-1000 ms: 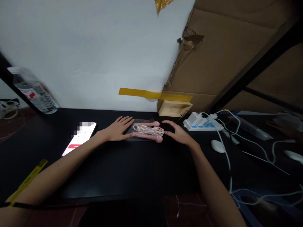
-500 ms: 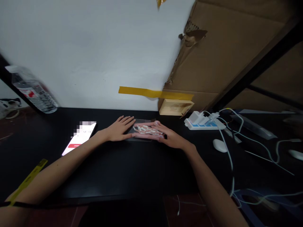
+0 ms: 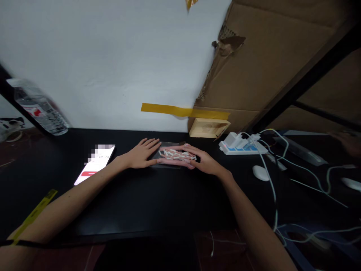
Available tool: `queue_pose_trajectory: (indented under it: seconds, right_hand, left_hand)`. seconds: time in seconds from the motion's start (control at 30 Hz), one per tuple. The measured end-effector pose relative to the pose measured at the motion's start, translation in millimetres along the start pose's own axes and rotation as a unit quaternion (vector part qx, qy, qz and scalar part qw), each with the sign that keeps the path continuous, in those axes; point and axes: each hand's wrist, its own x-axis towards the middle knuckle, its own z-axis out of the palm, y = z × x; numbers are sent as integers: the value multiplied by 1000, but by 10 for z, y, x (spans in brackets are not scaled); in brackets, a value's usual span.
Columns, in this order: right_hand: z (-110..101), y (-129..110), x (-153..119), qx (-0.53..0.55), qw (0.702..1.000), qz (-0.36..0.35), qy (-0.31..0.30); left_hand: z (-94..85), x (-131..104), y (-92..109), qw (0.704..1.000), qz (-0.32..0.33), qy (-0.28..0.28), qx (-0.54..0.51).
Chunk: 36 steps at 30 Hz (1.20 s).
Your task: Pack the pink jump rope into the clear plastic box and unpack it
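A clear, flat plastic packet point(image 3: 169, 165) with pink edges lies on the black table. Several small white sticks point(image 3: 177, 154) are loose inside it, some with pinkish parts showing between them. My left hand point(image 3: 141, 154) rests flat over the packet's left end, fingers stretched out and spread, thumb along the near edge. At the right end, my right hand point(image 3: 205, 161) is curved about the packet, with fingers at the far edge and thumb at the near edge. Its fingertips are partly hard to make out.
A lit phone point(image 3: 96, 165) lies left of my hands, and a water bottle point(image 3: 42, 109) leans behind it. Near the wall stands a small wooden frame point(image 3: 208, 128). To the right are a power strip point(image 3: 244, 146), a white mouse point(image 3: 261, 173) and loose cables.
The white sticks have shifted a little to the right inside the packet, with more pink showing among them. My right fingers have moved slightly; my left hand stays put.
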Motion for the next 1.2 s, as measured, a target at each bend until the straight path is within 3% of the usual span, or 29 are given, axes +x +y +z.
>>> queue_pose_trajectory:
  seconds: [0.67,1.03,1.2]
  right_hand:
    - [33,94,-18,-1,1000,31,3]
    - [41,155,-24,0,1000,24,-12]
    - [92,161,2,-23,1000,-11,-10]
  left_hand:
    - [-19,-4,22,1000,1,-5,1]
    - [10,0,2,1000,7,6,5]
    - [4,-5,17,1000,7,5,9]
